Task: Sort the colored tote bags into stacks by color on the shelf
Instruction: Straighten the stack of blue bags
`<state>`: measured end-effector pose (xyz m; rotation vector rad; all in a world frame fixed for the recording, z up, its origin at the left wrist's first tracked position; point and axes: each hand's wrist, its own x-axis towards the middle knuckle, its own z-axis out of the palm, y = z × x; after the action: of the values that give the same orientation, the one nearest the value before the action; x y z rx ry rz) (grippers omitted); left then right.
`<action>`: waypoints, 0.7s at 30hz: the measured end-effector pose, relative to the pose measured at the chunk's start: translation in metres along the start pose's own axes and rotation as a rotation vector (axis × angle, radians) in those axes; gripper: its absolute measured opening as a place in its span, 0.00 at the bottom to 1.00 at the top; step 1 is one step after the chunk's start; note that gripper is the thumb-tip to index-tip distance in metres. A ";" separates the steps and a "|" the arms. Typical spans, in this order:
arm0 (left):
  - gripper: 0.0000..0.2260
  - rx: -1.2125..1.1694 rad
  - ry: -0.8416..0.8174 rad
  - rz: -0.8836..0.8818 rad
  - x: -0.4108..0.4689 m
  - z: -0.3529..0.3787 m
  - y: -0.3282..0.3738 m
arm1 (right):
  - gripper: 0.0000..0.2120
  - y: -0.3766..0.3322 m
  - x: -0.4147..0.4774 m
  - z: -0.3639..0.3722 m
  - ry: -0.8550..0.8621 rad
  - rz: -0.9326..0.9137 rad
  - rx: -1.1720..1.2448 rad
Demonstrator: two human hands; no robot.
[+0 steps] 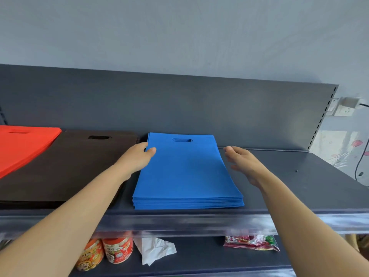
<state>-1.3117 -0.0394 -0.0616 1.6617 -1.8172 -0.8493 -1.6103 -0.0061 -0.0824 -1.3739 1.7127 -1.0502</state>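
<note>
left hand (137,158) centre frame, thumb and curled fingers gripping blue tote stack (185,176) at its left edge | right hand (245,164) spread, holding nothing, just beside its right edge | stack mid-shelf (299,176) | brown stack (60,166) left | red stack (20,144) far left

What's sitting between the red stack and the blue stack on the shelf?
A dark brown stack of bags, seen in the head view.
</note>
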 end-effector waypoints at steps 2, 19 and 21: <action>0.26 0.014 -0.001 -0.050 0.019 0.002 0.004 | 0.10 0.004 0.022 0.003 -0.017 0.029 -0.012; 0.27 -0.316 -0.006 -0.248 0.099 0.025 -0.001 | 0.26 0.005 0.109 0.025 0.035 0.249 0.383; 0.26 -0.352 -0.015 -0.236 0.100 0.027 0.002 | 0.26 0.005 0.111 0.024 -0.030 0.235 0.391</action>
<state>-1.3435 -0.1362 -0.0816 1.6558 -1.3963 -1.2076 -1.6136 -0.1179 -0.1006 -0.9147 1.5034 -1.1479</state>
